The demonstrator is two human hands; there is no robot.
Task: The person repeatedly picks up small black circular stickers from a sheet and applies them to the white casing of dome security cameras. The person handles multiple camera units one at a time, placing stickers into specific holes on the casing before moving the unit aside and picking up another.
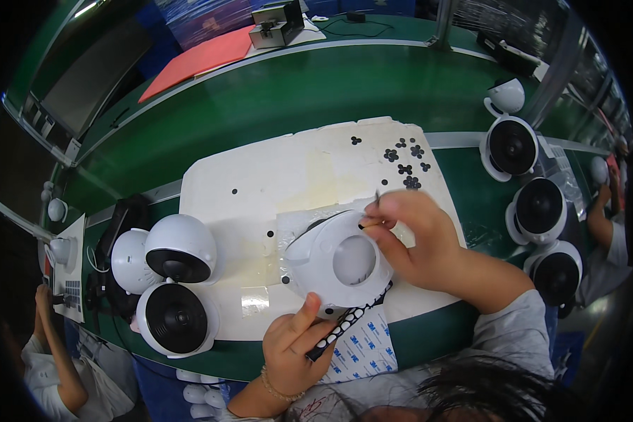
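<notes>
On the worn white board (225, 169): a white, rounded plastic housing (308, 261), its round opening facing up, sits between the two hands.
Right hand (418, 239): reaches in from the right, wrist bent, thumb and forefinger pinching a slim dark tool (378, 200), mostly hidden; a small black round pad (361, 226) shows by the fingertips, at the housing.
Left hand (295, 343): fingers curled around a black strip with white round spots (344, 325), forefinger pointing up at the housing's lower edge; I cannot tell whether it touches.
Tabletop: green (429, 328), with white devices with round black faces (512, 146) at both sides.
Room: a flat red sheet (200, 62) and grey metal box (278, 34) beyond; other people at both edges.
</notes>
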